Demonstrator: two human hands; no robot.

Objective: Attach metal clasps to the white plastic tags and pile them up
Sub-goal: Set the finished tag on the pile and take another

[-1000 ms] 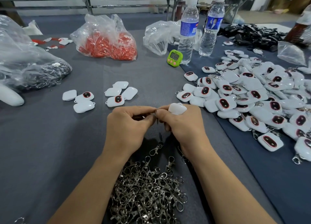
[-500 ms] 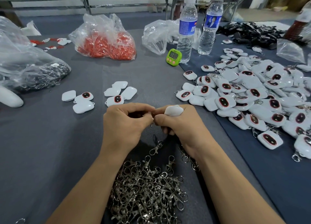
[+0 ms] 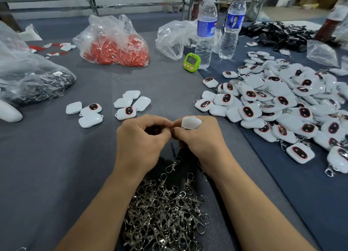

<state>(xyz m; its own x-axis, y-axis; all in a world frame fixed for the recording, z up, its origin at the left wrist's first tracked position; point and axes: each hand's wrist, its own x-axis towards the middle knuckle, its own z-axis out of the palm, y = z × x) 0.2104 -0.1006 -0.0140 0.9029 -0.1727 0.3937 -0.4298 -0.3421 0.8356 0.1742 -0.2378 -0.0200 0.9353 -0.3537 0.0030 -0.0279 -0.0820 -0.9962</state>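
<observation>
Well ahead of the right hand (image 3: pixel 197 137), a green digital timer (image 3: pixel 191 62) stands just beside two clear water bottles (image 3: pixel 205 32). Far ahead of the left hand (image 3: pixel 141 139) lies a clear bag of red pieces (image 3: pixel 114 43), and out to its left a clear bag of dark parts (image 3: pixel 33 77). Black straps (image 3: pixel 278 34) are heaped far off to the right.

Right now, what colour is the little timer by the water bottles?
The timer is bright green with pink buttons, seen in the head view.
</observation>
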